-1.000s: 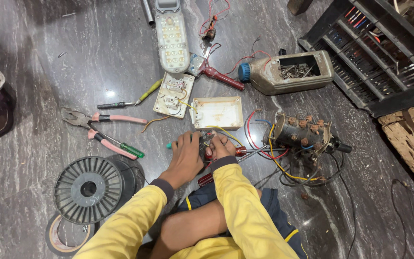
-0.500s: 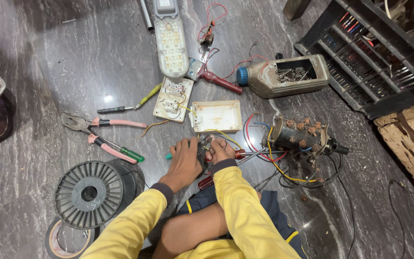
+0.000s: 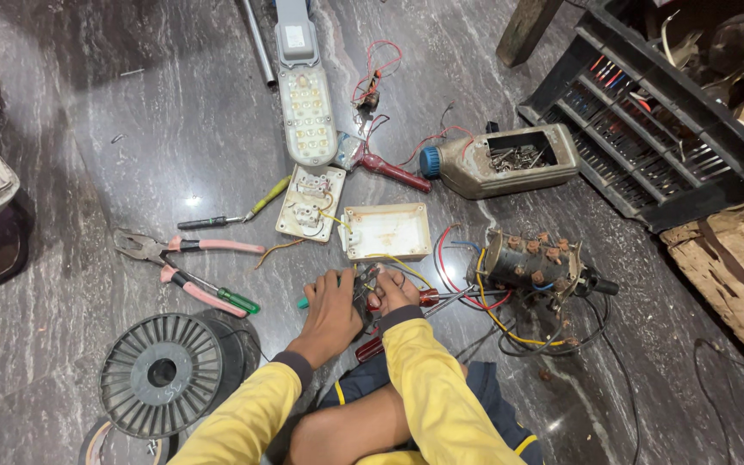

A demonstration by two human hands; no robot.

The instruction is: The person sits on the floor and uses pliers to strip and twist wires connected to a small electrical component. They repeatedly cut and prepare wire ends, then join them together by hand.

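My left hand (image 3: 331, 303) and my right hand (image 3: 395, 291) meet low on the grey stone floor, both closed around a small electrical part (image 3: 366, 282) with wires running from it. A red-handled tool (image 3: 428, 298) lies against my right hand, and a teal handle tip (image 3: 302, 302) shows beside my left hand. Just beyond my hands lies a cream switch box (image 3: 387, 231) and an open switch plate (image 3: 311, 203). My sleeves are yellow.
Pink-handled pliers (image 3: 184, 249), a green screwdriver (image 3: 217, 294) and a yellow one (image 3: 236, 211) lie left. A black wire spool (image 3: 162, 373) sits lower left. A wired motor part (image 3: 530, 262), a cut grey can (image 3: 503, 160), an LED lamp (image 3: 306, 102) and a black crate (image 3: 658, 120) lie beyond.
My hands stay on the small part with only slight finger shifts. The view has tilted a little, so the objects sit slightly lower and to the right.
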